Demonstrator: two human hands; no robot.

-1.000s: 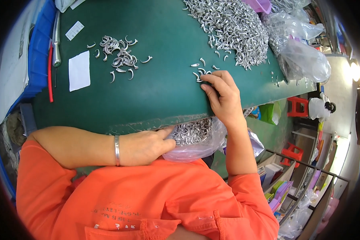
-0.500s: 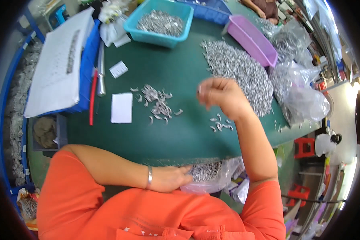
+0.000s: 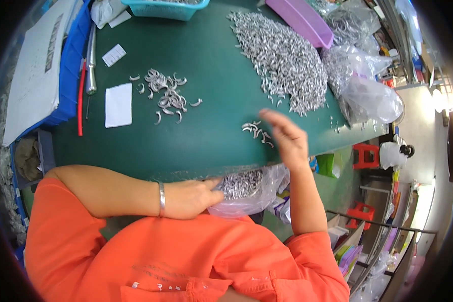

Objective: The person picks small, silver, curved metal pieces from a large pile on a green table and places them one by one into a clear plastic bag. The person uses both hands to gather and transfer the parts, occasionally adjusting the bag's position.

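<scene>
The table (image 3: 211,131) has a flat, matte green surface. On it lies a large heap of small curved metal pieces (image 3: 282,60), bright silver and hook-shaped. A smaller scatter of the same pieces (image 3: 166,93) lies to the left, and a little cluster (image 3: 256,132) sits just beside the right hand.

The left hand (image 3: 189,197) rests at the near table edge, fingers closed on the rim of a clear plastic bag (image 3: 246,194). The bag is thin, glossy and wrinkled, partly filled with silver pieces, and hangs below the table edge.

The right hand (image 3: 284,138) is raised above the table, fingers extended and released, holding nothing visible; it is motion-blurred.

A white paper slip (image 3: 118,104) and a smaller white label (image 3: 114,55) lie at left. A teal basket (image 3: 166,7) and a purple tray (image 3: 299,20) stand at the far edge. More clear bags (image 3: 367,95) lie at right.
</scene>
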